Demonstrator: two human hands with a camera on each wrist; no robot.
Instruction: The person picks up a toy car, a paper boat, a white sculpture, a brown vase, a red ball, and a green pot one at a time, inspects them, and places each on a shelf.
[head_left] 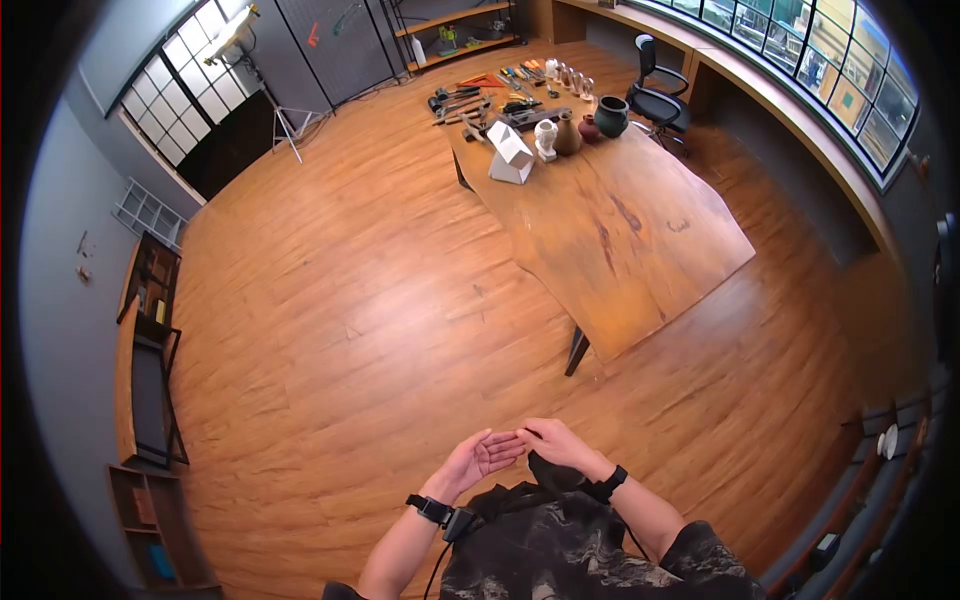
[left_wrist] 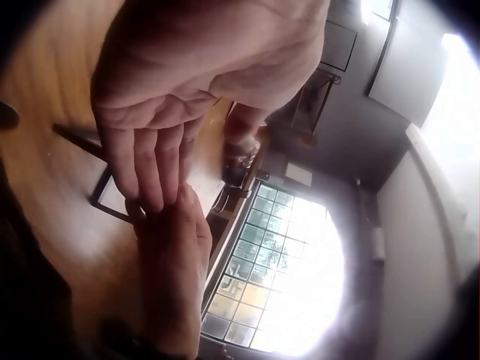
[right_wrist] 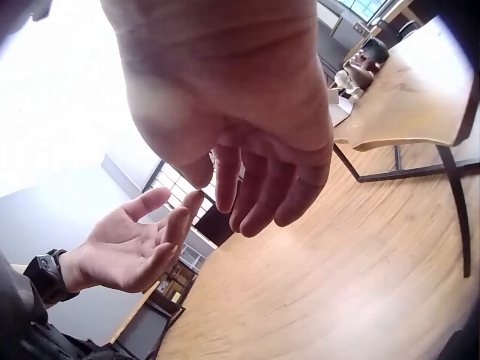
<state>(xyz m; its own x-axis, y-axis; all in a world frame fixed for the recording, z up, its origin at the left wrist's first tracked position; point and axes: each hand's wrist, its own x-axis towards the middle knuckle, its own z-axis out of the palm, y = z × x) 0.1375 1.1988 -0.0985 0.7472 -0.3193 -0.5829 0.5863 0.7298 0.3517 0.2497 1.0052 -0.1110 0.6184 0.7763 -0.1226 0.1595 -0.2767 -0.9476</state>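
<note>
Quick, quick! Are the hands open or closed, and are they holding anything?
Left hand: open, palm up, holding nothing.
Right hand: open, fingers loosely bent, nothing seen in it.

- You have two hands: one left hand and one right hand.
- You wear two black wristbands, one per arm.
- You face one wooden table.
- Toward its far edge you can count three vessels: one brown vase, one dark red vase and one dark green pot.
- Beside them you have one white bust and one white geometric model.
- Your hand tools near the far left corner number several, too small to count exactly.
- You see one swivel chair.
</note>
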